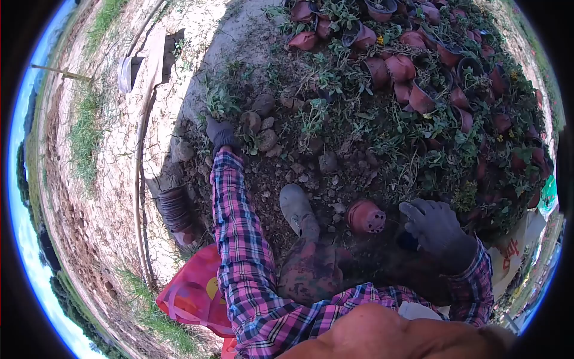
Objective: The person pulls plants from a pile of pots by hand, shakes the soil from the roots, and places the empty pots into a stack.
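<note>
My left hand (222,134), in a dark grey glove, reaches far forward to the base of a leafy green plant (221,100). Its fingers look closed at the stems, though they are partly hidden. Round clods of soil (251,122) lie just right of that hand. My right hand (435,226), also gloved, is at the right with fingers stretched out and apart. Left of it, not touching, a reddish-brown plastic pot (366,216) lies on its side, its holed bottom facing the right hand. Something dark blue (408,241) shows beneath the right hand.
Many plants in reddish pots (412,78) lie tipped over at the upper right. Nested pots (173,209) lie at the left, by a long-handled hoe (139,149). A red bag (194,290) sits near my left arm. My boot (297,206) stands on the soil between my arms.
</note>
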The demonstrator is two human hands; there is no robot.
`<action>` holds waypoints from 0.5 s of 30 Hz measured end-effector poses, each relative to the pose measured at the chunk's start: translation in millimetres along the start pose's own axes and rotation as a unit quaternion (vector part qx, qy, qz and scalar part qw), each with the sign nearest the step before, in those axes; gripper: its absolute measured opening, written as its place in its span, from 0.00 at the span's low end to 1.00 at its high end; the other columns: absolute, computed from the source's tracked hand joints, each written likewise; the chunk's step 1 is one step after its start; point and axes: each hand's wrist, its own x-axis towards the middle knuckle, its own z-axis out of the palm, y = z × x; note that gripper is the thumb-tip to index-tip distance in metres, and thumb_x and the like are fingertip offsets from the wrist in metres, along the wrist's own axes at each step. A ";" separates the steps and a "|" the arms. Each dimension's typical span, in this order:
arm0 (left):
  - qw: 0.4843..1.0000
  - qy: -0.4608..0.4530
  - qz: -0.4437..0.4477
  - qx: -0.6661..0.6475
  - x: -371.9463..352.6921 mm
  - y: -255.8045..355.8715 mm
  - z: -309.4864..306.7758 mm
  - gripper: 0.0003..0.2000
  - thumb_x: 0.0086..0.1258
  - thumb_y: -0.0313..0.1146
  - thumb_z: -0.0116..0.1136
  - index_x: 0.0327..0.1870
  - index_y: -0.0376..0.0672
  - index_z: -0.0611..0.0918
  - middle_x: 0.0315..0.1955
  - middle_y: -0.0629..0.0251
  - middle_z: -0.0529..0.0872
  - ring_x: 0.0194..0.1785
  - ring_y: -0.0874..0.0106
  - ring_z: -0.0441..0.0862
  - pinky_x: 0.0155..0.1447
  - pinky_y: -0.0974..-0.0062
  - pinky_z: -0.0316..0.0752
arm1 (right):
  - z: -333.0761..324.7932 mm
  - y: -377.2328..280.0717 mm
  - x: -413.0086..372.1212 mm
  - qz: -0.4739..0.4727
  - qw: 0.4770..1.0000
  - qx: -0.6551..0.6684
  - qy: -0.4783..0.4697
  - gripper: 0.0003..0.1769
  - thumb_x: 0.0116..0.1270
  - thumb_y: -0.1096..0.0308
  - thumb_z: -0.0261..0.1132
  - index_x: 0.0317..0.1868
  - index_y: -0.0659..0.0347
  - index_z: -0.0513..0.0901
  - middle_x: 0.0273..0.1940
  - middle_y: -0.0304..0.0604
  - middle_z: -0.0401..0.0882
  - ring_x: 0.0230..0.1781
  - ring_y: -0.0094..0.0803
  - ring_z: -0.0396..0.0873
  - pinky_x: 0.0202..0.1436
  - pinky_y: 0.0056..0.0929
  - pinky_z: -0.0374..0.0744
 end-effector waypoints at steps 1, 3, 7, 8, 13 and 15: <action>0.982 0.037 -0.032 -0.180 9.1 -13.8 2.4 0.16 0.60 0.28 0.54 0.49 0.35 0.73 0.39 0.52 0.82 0.42 0.62 0.80 0.46 0.68 0.74 | 0.7 1.3 0.9 -0.006 1.000 0.004 0.003 0.22 0.63 0.57 0.55 0.57 0.53 0.70 0.48 0.45 0.73 0.47 0.39 0.74 0.48 0.39 0.71; 0.984 -0.048 0.020 -0.170 25.5 -29.3 16.6 0.18 0.57 0.25 0.56 0.51 0.35 0.72 0.42 0.53 0.82 0.43 0.62 0.81 0.45 0.70 0.73 | 2.4 -2.2 -3.9 -0.018 1.000 0.014 -0.008 0.22 0.63 0.57 0.55 0.56 0.53 0.70 0.47 0.44 0.73 0.47 0.39 0.74 0.48 0.39 0.71; 0.974 -0.175 0.130 -0.061 -16.8 56.2 59.3 0.21 0.52 0.29 0.63 0.49 0.38 0.74 0.40 0.55 0.83 0.45 0.59 0.80 0.47 0.68 0.73 | 1.5 -5.3 -3.9 -0.020 1.000 0.019 -0.013 0.21 0.63 0.57 0.55 0.56 0.53 0.71 0.46 0.44 0.74 0.45 0.40 0.74 0.48 0.39 0.71; 0.974 -0.158 0.159 -0.026 -17.9 65.0 82.8 0.22 0.51 0.31 0.64 0.49 0.40 0.74 0.40 0.55 0.82 0.45 0.57 0.79 0.48 0.66 0.72 | 1.5 -5.4 -3.2 -0.015 1.000 0.019 -0.009 0.21 0.63 0.57 0.56 0.56 0.53 0.71 0.45 0.44 0.74 0.45 0.40 0.74 0.48 0.39 0.71; 0.941 -0.164 0.193 0.223 -56.3 108.4 131.9 0.22 0.52 0.39 0.62 0.48 0.41 0.76 0.43 0.56 0.80 0.48 0.55 0.77 0.51 0.62 0.71 | -1.7 -3.6 0.0 -0.009 0.999 0.031 0.000 0.21 0.62 0.58 0.57 0.55 0.52 0.71 0.46 0.44 0.74 0.45 0.40 0.75 0.47 0.39 0.71; 0.944 -0.171 0.189 0.207 -57.1 98.9 140.8 0.21 0.54 0.43 0.60 0.47 0.42 0.77 0.44 0.57 0.80 0.50 0.57 0.76 0.52 0.64 0.71 | -1.2 -1.3 0.7 0.000 1.000 0.013 -0.003 0.21 0.61 0.59 0.57 0.55 0.52 0.71 0.47 0.44 0.74 0.44 0.40 0.75 0.46 0.39 0.71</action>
